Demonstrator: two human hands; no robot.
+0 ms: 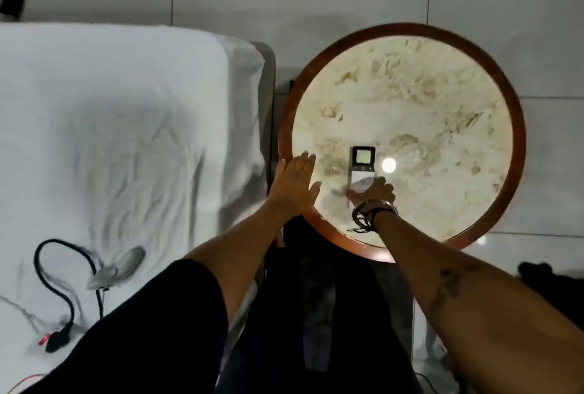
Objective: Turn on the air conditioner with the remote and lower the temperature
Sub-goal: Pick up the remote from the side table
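A white remote (363,163) with a dark-framed screen lies on the round marble table (410,93), screen end pointing away from me. My right hand (374,193), with bracelets at the wrist, is closed around the remote's near end, which its fingers hide. To the left of the remote, over the table's left rim, my left hand (295,183) hovers flat with fingers apart, holding nothing. The air conditioner is not in view.
The table has a reddish wooden rim (286,128) and stands on glossy white floor tiles (543,61). A bed with a white sheet (110,125) fills the left side. Black cables (60,273) and a grey device (123,264) lie on the sheet.
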